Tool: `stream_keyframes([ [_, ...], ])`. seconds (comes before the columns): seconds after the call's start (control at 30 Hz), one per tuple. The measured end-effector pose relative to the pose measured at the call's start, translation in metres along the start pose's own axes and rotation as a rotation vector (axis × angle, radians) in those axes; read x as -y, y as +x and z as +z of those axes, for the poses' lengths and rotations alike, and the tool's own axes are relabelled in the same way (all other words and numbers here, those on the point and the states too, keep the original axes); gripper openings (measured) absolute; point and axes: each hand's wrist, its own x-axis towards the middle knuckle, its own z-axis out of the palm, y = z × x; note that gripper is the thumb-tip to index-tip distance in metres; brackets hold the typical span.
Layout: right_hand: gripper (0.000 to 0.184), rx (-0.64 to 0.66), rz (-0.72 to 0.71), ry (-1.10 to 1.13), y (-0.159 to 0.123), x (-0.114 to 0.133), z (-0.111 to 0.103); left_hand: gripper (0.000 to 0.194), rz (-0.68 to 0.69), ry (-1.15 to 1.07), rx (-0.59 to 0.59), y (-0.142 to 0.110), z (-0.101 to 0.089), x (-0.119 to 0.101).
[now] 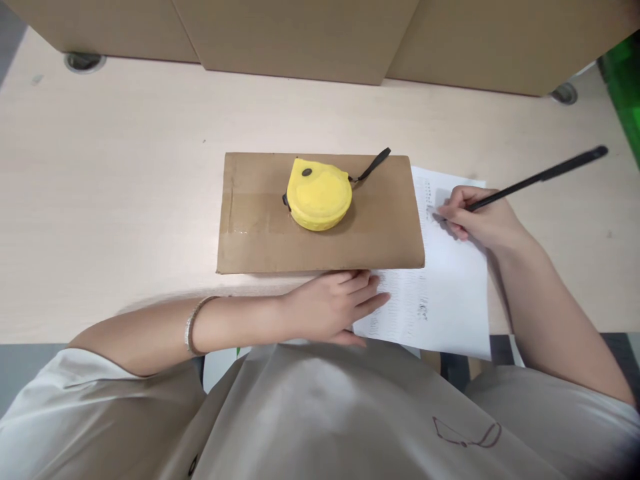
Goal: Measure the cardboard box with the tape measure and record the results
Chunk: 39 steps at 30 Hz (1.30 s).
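My right hand [477,217] is closed around a long black pen [545,177], its tip end down at a white sheet of paper [457,300]. Small dark writing runs along the left part of the sheet. My left hand [335,307] lies flat on the lower left of the paper, fingers a little apart and pointing right. Just beyond it is a flat brown cardboard box [385,233], which covers part of the sheet. A yellow tape measure [320,197] with a black wrist strap rests on top of the box.
Large cardboard panels [295,40] stand along the back of the light wooden table [125,167]. Round cable grommets [85,63] are set near the back at both sides. Something green [625,93] shows at the far right. The table's front edge runs close to my body.
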Motion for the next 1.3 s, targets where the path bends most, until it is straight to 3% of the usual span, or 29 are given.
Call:
stream_keyframes([
  [0.13, 0.063, -0.049, -0.087, -0.046, -0.0020, -0.0009, 0.0050, 0.088, 0.005, 0.027, -0.022, -0.0004, 0.0008, 0.0002],
  [0.53, 0.056, -0.081, -0.035, -0.059, -0.0048, -0.0012, 0.0092, 0.088, 0.006, 0.026, -0.005, 0.0008, 0.0000, 0.0008],
  [0.87, 0.061, -0.075, -0.035, -0.092, -0.0048, -0.0007, 0.0096, 0.089, 0.002, 0.008, 0.118, 0.0034, -0.0050, 0.0008],
  [1.3, 0.055, -0.062, -0.042, -0.090, -0.0060, 0.0011, 0.0096, 0.086, -0.011, -0.034, 0.016, 0.0017, -0.0025, 0.0004],
])
